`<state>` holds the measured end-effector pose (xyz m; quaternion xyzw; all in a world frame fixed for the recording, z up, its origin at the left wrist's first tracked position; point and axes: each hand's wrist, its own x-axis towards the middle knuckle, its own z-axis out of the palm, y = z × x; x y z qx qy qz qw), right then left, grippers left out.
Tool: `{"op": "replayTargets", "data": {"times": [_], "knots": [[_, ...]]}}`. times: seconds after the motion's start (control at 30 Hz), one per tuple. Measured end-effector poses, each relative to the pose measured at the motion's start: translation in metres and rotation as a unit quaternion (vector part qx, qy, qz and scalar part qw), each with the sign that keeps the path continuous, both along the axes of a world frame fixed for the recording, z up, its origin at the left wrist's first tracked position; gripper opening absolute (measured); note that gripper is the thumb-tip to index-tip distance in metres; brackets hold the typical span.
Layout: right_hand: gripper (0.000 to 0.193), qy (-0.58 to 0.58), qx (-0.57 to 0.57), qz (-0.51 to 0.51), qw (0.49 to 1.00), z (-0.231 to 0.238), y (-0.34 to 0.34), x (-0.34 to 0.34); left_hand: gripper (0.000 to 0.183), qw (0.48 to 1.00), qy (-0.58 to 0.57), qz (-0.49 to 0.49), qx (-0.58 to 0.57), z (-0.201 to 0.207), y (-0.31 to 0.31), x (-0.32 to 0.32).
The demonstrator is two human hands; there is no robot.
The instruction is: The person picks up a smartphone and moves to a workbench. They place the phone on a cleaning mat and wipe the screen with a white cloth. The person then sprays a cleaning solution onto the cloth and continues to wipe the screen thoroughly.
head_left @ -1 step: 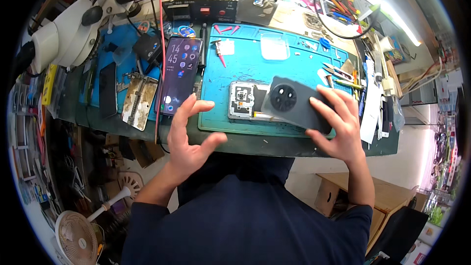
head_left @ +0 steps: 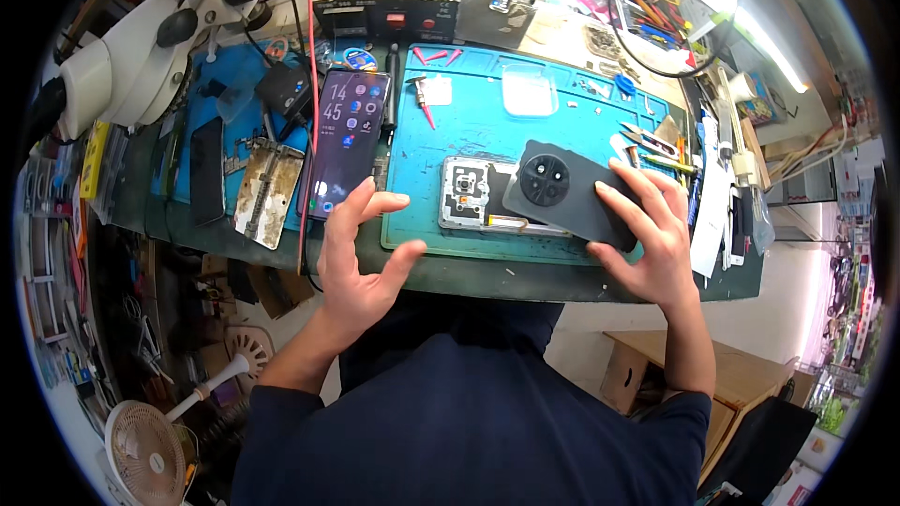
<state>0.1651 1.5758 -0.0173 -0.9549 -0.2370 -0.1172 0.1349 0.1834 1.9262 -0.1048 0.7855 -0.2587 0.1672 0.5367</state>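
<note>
Half over an opened phone (head_left: 465, 191) near the front edge of the teal mat (head_left: 469, 131), the dark phone back cover (head_left: 583, 197) is gripped by the right hand (head_left: 660, 248), fingers on top, thumb at the near edge. The step looks like fitting or lifting that cover, I can't tell which; moving it calls for a light, level hold. The left hand (head_left: 354, 272) hangs empty above the tabletop's (head_left: 487, 278) front edge, fingers spread.
</note>
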Motion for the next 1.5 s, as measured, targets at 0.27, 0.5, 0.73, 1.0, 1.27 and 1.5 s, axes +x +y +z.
{"op": "replayTargets", "data": {"times": [0.27, 0.5, 0.73, 1.0, 1.27, 1.5], "knots": [[0.062, 0.077, 0.014, 0.118, 0.99, -0.009, 0.027, 0.037, 0.102, 0.988, 0.001, -0.001, 0.154, 0.022, -0.01, 0.016], [0.063, 0.082, 0.044, 0.124, 0.988, -0.025, 0.027, 0.045, 0.108, 0.969, -0.037, -0.036, 0.241, 0.031, -0.007, 0.035], [0.063, 0.089, 0.057, 0.136, 0.985, -0.027, 0.03, 0.047, 0.106, 0.97, -0.016, -0.057, 0.237, 0.03, -0.01, 0.045], [0.062, 0.097, 0.053, 0.134, 0.985, -0.03, 0.03, 0.048, 0.105, 0.964, 0.006, -0.063, 0.258, 0.033, -0.012, 0.045], [0.062, 0.103, 0.052, 0.125, 0.985, -0.033, 0.031, 0.05, 0.101, 0.965, 0.022, -0.066, 0.253, 0.033, -0.011, 0.045], [0.062, 0.106, 0.047, 0.125, 0.985, -0.034, 0.032, 0.051, 0.1, 0.966, 0.031, -0.066, 0.249, 0.034, -0.011, 0.045]]}}
